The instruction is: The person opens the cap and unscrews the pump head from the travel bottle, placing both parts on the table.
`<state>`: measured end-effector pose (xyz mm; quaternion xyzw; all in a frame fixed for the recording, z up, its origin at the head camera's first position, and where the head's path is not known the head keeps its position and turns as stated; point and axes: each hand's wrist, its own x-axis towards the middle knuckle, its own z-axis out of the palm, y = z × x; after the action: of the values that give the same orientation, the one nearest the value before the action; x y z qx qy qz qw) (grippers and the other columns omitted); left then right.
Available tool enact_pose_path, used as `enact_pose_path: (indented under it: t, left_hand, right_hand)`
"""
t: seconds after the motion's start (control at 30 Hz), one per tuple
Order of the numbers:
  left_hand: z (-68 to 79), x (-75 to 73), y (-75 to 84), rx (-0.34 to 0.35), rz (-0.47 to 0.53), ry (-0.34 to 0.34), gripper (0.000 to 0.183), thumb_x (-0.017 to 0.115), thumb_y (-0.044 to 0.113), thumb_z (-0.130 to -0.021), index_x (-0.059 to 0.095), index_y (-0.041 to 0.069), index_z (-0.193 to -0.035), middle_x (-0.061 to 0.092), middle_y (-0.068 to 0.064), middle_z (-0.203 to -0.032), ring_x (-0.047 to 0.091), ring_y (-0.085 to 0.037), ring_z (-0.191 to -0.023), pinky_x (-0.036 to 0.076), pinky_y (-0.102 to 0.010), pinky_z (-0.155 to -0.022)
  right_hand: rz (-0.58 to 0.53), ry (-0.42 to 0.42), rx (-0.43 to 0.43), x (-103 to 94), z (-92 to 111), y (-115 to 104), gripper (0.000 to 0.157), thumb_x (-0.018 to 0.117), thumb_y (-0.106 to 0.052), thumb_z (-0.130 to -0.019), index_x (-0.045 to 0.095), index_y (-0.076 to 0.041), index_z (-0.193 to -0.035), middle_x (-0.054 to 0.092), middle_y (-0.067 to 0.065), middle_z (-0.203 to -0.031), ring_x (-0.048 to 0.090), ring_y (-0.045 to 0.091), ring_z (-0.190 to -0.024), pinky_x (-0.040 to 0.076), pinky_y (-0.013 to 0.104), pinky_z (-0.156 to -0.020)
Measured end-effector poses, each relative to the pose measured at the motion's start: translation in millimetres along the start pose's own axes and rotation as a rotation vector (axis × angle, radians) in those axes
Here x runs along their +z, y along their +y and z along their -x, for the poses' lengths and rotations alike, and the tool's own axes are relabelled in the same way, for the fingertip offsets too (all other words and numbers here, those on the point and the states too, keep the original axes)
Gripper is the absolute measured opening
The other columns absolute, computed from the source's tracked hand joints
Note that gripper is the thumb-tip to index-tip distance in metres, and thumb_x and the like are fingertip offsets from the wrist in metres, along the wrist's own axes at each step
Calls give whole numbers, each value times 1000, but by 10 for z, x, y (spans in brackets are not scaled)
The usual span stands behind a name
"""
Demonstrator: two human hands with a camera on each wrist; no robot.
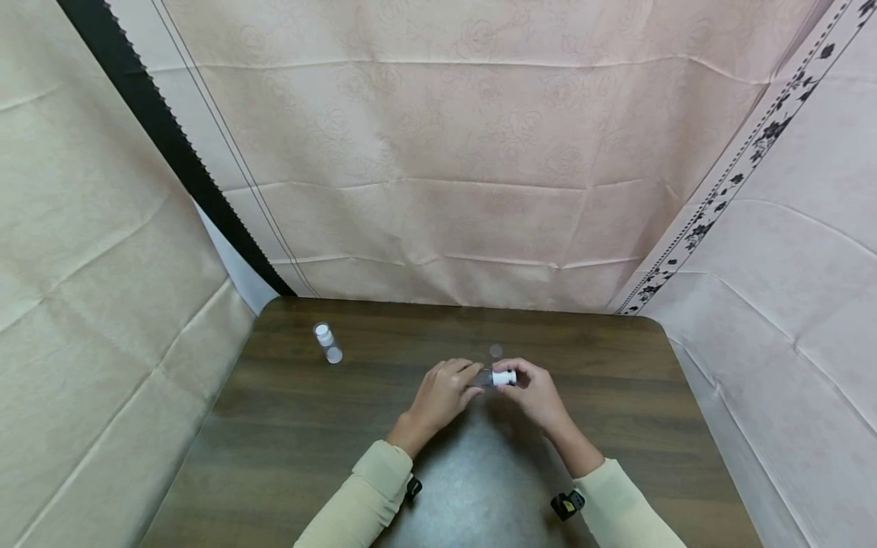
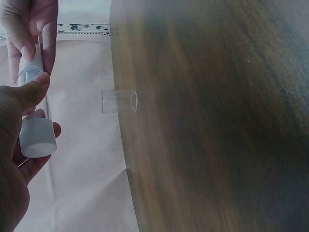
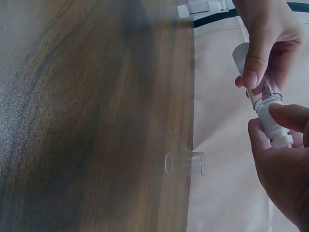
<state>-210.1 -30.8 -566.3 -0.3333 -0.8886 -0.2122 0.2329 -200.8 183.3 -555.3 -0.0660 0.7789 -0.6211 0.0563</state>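
On the worktop (image 1: pixel 274 457), a hand could pass between the small bottle (image 1: pixel 327 342) at the far left and the left hand (image 1: pixel 438 392), and also to the right of the right hand (image 1: pixel 537 396). Between the hands, the held bottle (image 1: pixel 504 377) blocks the passage. Just beyond it, a transparent cylinder (image 1: pixel 495 351) (easy to overlook) is an obstacle; the hanging fabric (image 1: pixel 445 190) closes the far side.

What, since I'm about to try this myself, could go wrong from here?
The clear cylinder stands loose just beyond the right hand, so a bump might topple it. The left hand and right hand share the bottle; if either slips, it might drop.
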Motion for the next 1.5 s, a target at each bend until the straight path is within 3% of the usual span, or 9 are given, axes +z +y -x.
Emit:
enact_pose_path:
  t: [0.2,0.47,0.7,0.87,1.0,1.13,1.5]
  left_hand:
    - [1,2,-7,2,-17,-1,42,86,30,-85,75,11,-121,75,-2,-109,72,-14,-95,59,-31,-81]
    - [-1,6,-16,10,-19,18,41,86,29,-85,76,10,-120,75,-2,-108,72,-14,-94,59,-31,-80]
    - [1,-1,-13,3,-29,15,40,85,30,-86,75,11,-121,75,-2,-107,71,-14,-94,59,-30,-80]
    - [-9,-5,-20,20,-34,39,41,87,26,-84,76,10,-120,74,-3,-107,71,-15,-93,59,-31,-79]
    - [-15,5,-32,36,-47,40,42,89,24,-82,76,8,-120,74,-4,-106,70,-16,-93,58,-31,-78]
    - [-15,17,-44,46,-68,30,42,89,24,-82,76,9,-119,74,-3,-106,70,-16,-92,57,-31,-77]
    - [-5,21,-40,56,-111,-14,38,86,27,-86,75,11,-119,74,-3,-107,70,-15,-93,56,-29,-78]
  right_hand:
    - [-40,-2,-41,2,14,15,27,73,6,-90,70,1,-116,63,24,-137,59,29,-128,52,18,-91]
    - [-53,23,-97,-16,42,-5,35,75,-1,-92,66,6,-125,63,28,-132,64,14,-112,53,18,-91]
    - [-43,29,12,-76,27,-24,35,72,-14,-98,65,0,-130,64,23,-132,66,12,-107,56,22,-88]
    - [-80,-7,107,-105,5,-31,42,68,-23,-102,61,1,-136,62,21,-131,68,19,-104,60,28,-84]
    - [-151,-64,167,-109,-19,-23,45,63,-21,-105,56,7,-139,61,20,-123,69,29,-108,61,37,-89]
    - [-201,-99,216,-103,-41,-33,45,58,-18,-107,51,10,-141,62,18,-119,69,34,-110,60,39,-91]
    - [-184,-98,307,-97,-54,-87,37,56,-19,-108,58,8,-132,65,19,-116,74,23,-94,62,35,-84]
